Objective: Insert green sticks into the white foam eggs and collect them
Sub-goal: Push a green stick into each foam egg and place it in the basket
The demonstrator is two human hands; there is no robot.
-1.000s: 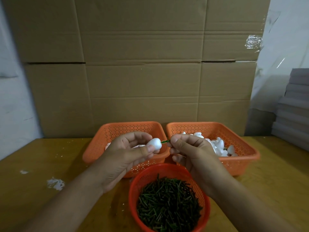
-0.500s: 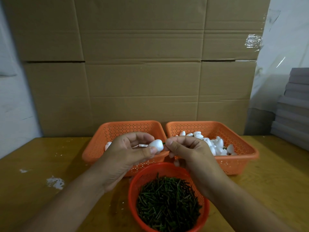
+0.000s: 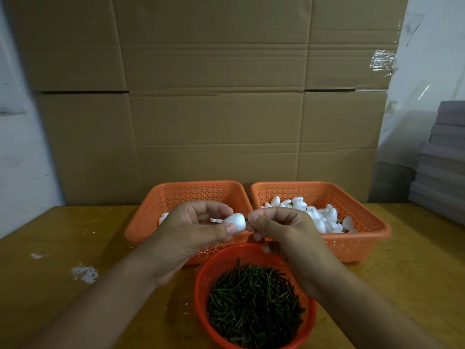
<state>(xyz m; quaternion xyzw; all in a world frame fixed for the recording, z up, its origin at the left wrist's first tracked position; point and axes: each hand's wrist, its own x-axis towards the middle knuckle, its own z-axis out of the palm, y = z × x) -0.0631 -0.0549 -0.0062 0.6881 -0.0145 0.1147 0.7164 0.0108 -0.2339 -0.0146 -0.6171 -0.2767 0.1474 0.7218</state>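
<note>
My left hand (image 3: 191, 230) pinches a white foam egg (image 3: 235, 221) between thumb and fingers, above the gap between two orange baskets. My right hand (image 3: 281, 230) pinches a green stick right against the egg's right end; the stick is almost wholly hidden by my fingertips. A round red basket (image 3: 201, 285) full of green sticks (image 3: 254, 302) sits close in front of me. The left orange basket (image 3: 196, 191) holds a few eggs, mostly hidden behind my left hand. The right orange basket (image 3: 362, 248) holds a pile of white foam eggs (image 3: 317, 215).
The baskets stand on a yellow wooden table (image 3: 50, 248) with white foam crumbs (image 3: 84, 273) at the left. A wall of cardboard boxes (image 3: 214, 96) rises right behind the baskets. Grey stacked sheets (image 3: 442, 159) sit at the far right.
My right hand has moved left against the egg, and the visible length of green stick between hand and egg has shrunk to nearly nothing. My left hand stayed in place.
</note>
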